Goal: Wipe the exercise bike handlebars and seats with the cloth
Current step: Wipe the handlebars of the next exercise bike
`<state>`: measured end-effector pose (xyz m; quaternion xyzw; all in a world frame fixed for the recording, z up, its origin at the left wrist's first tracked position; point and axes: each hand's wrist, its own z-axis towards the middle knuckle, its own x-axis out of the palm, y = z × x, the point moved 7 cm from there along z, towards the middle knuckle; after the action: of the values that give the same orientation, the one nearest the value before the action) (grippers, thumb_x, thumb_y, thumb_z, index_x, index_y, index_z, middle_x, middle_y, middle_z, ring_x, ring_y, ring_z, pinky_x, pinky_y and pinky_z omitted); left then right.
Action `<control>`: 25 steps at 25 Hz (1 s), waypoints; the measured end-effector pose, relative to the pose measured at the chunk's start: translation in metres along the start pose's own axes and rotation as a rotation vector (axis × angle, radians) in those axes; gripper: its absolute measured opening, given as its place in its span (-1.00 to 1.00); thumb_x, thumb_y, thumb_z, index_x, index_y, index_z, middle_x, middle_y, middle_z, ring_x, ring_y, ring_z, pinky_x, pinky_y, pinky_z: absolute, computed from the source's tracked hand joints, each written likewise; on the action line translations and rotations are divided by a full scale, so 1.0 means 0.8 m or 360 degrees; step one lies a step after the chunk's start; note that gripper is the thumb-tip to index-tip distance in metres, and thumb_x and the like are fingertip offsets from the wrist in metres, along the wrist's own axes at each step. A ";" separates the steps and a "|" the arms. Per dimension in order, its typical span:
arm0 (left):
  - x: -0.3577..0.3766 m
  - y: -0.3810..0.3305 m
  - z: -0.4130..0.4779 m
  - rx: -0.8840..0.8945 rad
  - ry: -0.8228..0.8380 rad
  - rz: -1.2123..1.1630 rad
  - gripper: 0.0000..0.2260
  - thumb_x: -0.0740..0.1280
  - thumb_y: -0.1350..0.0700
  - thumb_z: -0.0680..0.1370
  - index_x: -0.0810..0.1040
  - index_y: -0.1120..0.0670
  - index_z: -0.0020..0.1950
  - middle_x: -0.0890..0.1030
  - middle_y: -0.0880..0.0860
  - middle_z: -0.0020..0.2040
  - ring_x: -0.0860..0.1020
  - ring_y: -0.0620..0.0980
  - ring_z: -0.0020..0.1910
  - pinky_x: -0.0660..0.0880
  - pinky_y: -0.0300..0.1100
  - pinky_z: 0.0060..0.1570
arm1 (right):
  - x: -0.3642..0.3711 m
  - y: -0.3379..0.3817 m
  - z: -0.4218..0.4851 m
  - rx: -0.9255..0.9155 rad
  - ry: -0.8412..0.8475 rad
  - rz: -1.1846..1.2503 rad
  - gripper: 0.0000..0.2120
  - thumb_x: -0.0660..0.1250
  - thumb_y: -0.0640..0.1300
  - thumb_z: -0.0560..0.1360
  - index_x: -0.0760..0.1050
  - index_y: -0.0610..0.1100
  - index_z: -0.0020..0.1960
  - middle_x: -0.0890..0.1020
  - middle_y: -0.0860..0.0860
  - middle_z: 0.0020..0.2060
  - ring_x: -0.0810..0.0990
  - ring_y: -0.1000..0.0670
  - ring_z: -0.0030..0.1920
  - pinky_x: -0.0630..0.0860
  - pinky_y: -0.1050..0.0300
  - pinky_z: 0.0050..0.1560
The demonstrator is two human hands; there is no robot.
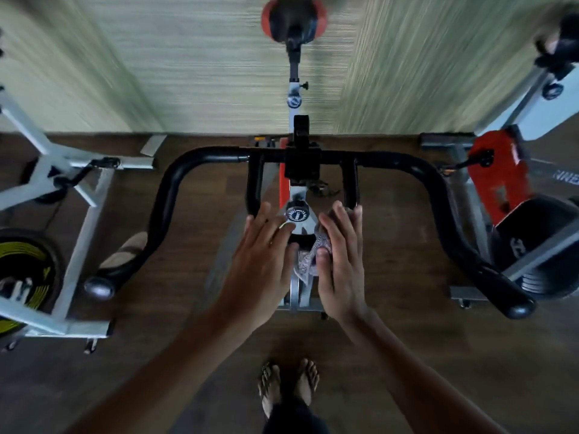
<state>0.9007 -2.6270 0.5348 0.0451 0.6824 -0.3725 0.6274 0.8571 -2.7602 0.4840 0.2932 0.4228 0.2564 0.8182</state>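
Black handlebars (169, 195) of the middle exercise bike spread wide across the view, with two short inner bars pointing toward me. My left hand (263, 255) lies flat with fingers apart over the end of the left inner bar. My right hand (340, 261) presses a grey patterned cloth (308, 261) against the end of the right inner bar (351, 183), thumb pinning the cloth. A round black knob (297, 214) sits between my hands. The bike's black and red seat (294, 20) is far at the top, against the pale wall.
A white bike with a yellow-marked flywheel (28, 270) stands at the left. A red and white bike with a black flywheel (532, 245) stands at the right. The floor is dark wood. My sandalled feet (288, 386) are below, and another foot (125, 252) is near the left grip.
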 end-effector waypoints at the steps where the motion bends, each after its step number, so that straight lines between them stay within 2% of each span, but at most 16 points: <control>1: 0.001 -0.003 -0.003 -0.0018 -0.0071 -0.0028 -0.59 0.02 0.01 0.69 0.46 0.18 0.39 0.49 0.11 0.40 0.15 0.08 0.59 0.11 0.04 0.55 | -0.006 -0.002 0.001 -0.0111 0.0054 -0.0025 -0.56 -0.03 -0.03 0.72 0.24 -0.25 0.50 0.19 -0.17 0.55 -0.03 -0.16 0.62 0.07 -0.17 0.59; 3: 0.007 -0.008 -0.011 -0.0057 -0.0190 -0.0052 -0.60 0.03 0.01 0.70 0.46 0.19 0.39 0.49 0.10 0.39 0.16 0.05 0.58 0.21 0.11 0.53 | -0.017 -0.018 0.014 -0.0132 0.0121 0.0091 -0.54 -0.02 -0.05 0.72 0.24 -0.32 0.50 0.17 -0.23 0.56 -0.02 -0.18 0.62 0.05 -0.12 0.59; 5: 0.015 -0.015 -0.015 -0.0116 -0.0280 -0.0090 -0.59 0.03 0.00 0.71 0.44 0.20 0.42 0.48 0.11 0.41 0.15 0.04 0.59 0.20 0.10 0.54 | -0.020 -0.026 0.020 -0.0034 0.0128 0.0230 -0.55 0.02 -0.16 0.70 0.23 -0.38 0.50 0.14 -0.28 0.56 -0.02 -0.28 0.61 -0.03 -0.08 0.60; 7: 0.026 -0.027 -0.021 -0.0199 -0.0391 -0.0119 -0.59 0.04 0.01 0.71 0.42 0.20 0.44 0.46 0.11 0.44 0.13 0.04 0.60 0.16 0.10 0.55 | -0.016 -0.020 0.015 -0.0140 0.0191 0.0242 -0.55 0.06 -0.21 0.66 0.21 -0.35 0.51 0.12 -0.22 0.57 -0.04 -0.26 0.61 -0.04 -0.14 0.60; 10: 0.039 -0.044 -0.021 -0.0321 -0.0603 -0.0138 -0.59 0.04 0.03 0.72 0.47 0.22 0.41 0.48 0.12 0.42 0.19 0.08 0.59 0.14 0.16 0.55 | -0.020 -0.036 0.026 -0.0380 0.0295 0.0296 -0.55 0.02 -0.04 0.72 0.25 -0.30 0.49 0.19 -0.22 0.55 0.05 -0.28 0.60 0.00 -0.17 0.59; 13: 0.050 -0.064 -0.015 -0.0471 -0.0821 -0.0079 -0.56 -0.01 0.01 0.74 0.52 0.24 0.36 0.53 0.15 0.36 0.28 0.15 0.54 0.13 0.18 0.55 | -0.018 -0.054 0.040 -0.0353 0.0332 0.0472 -0.53 -0.01 0.05 0.71 0.29 -0.23 0.46 0.22 -0.19 0.53 -0.02 -0.16 0.62 -0.01 -0.13 0.59; 16: 0.062 -0.077 -0.010 -0.0553 -0.1016 0.0039 -0.55 -0.01 0.03 0.73 0.54 0.28 0.33 0.56 0.19 0.31 0.37 0.19 0.47 0.15 0.23 0.52 | -0.011 -0.053 0.040 -0.0556 0.0336 0.0469 -0.56 -0.01 0.09 0.71 0.30 -0.15 0.44 0.26 -0.15 0.49 -0.06 -0.04 0.62 0.08 -0.35 0.53; 18: 0.071 -0.084 -0.010 -0.0572 -0.1122 0.0101 -0.58 0.03 0.06 0.72 0.55 0.29 0.32 0.57 0.20 0.31 0.39 0.18 0.46 0.16 0.23 0.51 | -0.010 -0.064 0.051 -0.0749 0.0316 0.0474 -0.59 -0.04 0.07 0.72 0.31 -0.13 0.43 0.30 -0.14 0.46 -0.04 0.00 0.62 0.09 -0.40 0.50; 20: 0.078 -0.088 -0.009 -0.0592 -0.1163 0.0173 -0.63 0.11 0.12 0.68 0.55 0.28 0.33 0.56 0.18 0.32 0.36 0.16 0.48 0.14 0.18 0.54 | -0.009 -0.085 0.080 -0.0820 0.0260 0.0585 -0.59 -0.08 0.02 0.72 0.33 -0.17 0.40 0.34 -0.16 0.43 0.03 -0.03 0.61 0.07 -0.40 0.50; 23: 0.086 -0.087 -0.008 -0.0632 -0.1187 0.0199 -0.64 0.14 0.13 0.66 0.54 0.27 0.35 0.55 0.17 0.34 0.33 0.16 0.50 0.12 0.16 0.55 | -0.006 -0.103 0.107 -0.0681 0.0214 0.0774 -0.55 -0.10 -0.08 0.72 0.35 -0.34 0.39 0.34 -0.29 0.44 0.10 -0.16 0.58 0.07 -0.56 0.44; 25: 0.087 -0.087 -0.006 -0.0655 -0.1213 0.0210 -0.64 0.13 0.13 0.66 0.54 0.26 0.35 0.55 0.17 0.34 0.32 0.15 0.50 0.13 0.17 0.54 | -0.006 -0.099 0.101 -0.0650 0.0213 0.0838 -0.51 -0.07 -0.11 0.70 0.39 -0.47 0.32 0.37 -0.42 0.41 0.16 -0.29 0.55 0.07 -0.47 0.50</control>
<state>0.8451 -2.7026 0.5043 -0.1780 0.4577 -0.1780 0.8527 0.9361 -2.8399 0.4696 0.2050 0.3252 0.5571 0.7361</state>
